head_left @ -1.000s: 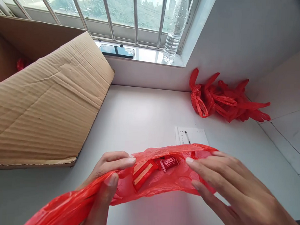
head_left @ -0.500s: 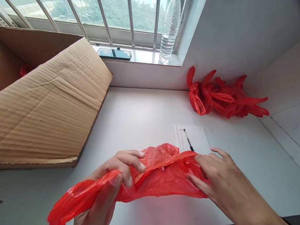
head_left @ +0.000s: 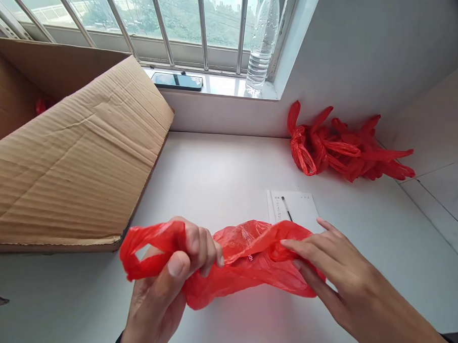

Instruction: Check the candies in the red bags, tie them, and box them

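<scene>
A thin red plastic bag (head_left: 243, 265) lies bunched on the white table (head_left: 213, 176) close to me. My left hand (head_left: 167, 285) is closed round the bag's left handle, which loops out to the left of my fist. My right hand (head_left: 323, 266) rests on the bag's right end with its fingers stretched and pinching the plastic. A small red packet with white dots shows faintly through the bag near its middle.
A large cardboard box (head_left: 70, 149) fills the left side, one flap slanting over the table. A pile of red bags (head_left: 340, 148) lies at the back right. A paper with a pen (head_left: 291, 207) is behind the bag. A water bottle (head_left: 262, 41) and a phone (head_left: 177, 80) sit on the windowsill.
The bag's mouth, open a second ago with red packets showing, is now bunched shut. My left hand has gathered the left handle into a fist; my right hand stays at the right end.
</scene>
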